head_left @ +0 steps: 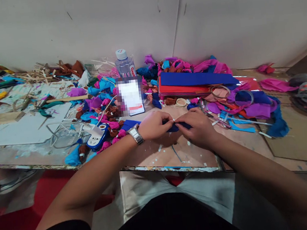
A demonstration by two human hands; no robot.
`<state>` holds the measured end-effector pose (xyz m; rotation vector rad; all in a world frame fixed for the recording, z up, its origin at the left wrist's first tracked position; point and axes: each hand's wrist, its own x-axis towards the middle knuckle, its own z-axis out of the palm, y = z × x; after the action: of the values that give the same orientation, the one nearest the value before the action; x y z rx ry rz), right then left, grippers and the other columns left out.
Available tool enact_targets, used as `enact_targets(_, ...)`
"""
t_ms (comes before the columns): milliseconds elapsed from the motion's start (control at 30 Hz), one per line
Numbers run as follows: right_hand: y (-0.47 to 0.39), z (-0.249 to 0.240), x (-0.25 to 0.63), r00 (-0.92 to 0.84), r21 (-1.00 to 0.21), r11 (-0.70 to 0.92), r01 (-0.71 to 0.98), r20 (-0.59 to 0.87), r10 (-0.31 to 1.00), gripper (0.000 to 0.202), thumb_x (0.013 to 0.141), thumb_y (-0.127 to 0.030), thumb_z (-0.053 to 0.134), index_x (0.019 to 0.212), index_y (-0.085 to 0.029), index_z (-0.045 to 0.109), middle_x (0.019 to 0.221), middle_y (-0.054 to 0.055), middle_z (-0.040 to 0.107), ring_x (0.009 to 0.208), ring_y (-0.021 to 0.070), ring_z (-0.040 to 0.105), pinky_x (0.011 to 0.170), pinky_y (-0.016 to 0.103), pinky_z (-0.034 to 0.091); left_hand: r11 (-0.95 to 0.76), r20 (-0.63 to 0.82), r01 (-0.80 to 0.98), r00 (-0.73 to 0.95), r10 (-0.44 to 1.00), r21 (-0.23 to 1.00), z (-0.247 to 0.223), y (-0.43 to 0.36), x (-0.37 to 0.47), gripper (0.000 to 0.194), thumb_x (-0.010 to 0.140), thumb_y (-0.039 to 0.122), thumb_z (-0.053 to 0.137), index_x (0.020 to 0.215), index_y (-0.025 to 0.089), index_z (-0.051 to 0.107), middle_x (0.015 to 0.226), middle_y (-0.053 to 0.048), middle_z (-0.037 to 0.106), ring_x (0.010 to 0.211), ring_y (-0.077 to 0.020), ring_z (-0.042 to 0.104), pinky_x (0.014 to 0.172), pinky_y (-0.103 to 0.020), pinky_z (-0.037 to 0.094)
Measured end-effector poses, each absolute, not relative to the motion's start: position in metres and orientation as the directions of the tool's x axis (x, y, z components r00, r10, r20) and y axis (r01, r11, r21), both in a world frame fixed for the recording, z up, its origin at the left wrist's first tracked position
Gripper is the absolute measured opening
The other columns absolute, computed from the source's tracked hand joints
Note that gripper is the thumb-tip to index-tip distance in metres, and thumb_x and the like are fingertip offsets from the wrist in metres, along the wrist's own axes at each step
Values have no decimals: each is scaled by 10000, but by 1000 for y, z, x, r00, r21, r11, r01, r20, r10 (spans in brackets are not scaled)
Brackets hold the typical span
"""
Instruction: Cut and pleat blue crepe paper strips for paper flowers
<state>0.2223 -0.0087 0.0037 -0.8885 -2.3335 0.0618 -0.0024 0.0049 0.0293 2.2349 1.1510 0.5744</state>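
Dark-blue, crepe-like paper strip (173, 128) between your hands, over tan, paint-flecked tabletop (146, 155); long axis roughly left to right. Your left hand (154, 124) pinches left part, your right hand (199, 126) pinches right; fingertips nearly meet at small white bit (173, 121); neither hand nearer.

Left arm (96, 174), one: bare along the forearm, bent at the elbow, slanting forward and inward. Left hand (154, 125), one: back upward, fingers curled, thumb and forefinger drawn into a pinch. Right arm (258, 170), one: bare forearm, slanting inward from the right. Right hand (198, 127), one: back upward, fingers bent, pinching; fingertips (180, 118) close to the left hand's.
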Motion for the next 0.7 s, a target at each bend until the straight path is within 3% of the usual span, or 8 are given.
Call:
enact_targets(500,-5,0,222,-534,-295,749,593,552,640,67,977,-223,657,1014,-213,712,1033,68,801,971,245,725,886,406,446,-455,121,606,510,852,652,25,5,0,313,963,362,551,875,162,775,785,-38,737,697,-138,606,680,-262,425)
enact_targets(700,-7,0,222,-582,-174,759,627,543,605,107,1009,-219,612,1064,-209,703,1041,60,809,942,234,728,937,431,409,-448,117,593,512,851,668,20,8,0,384,988,409,528,854,155,783,730,-30,707,664,-128,561,641,-265,388)
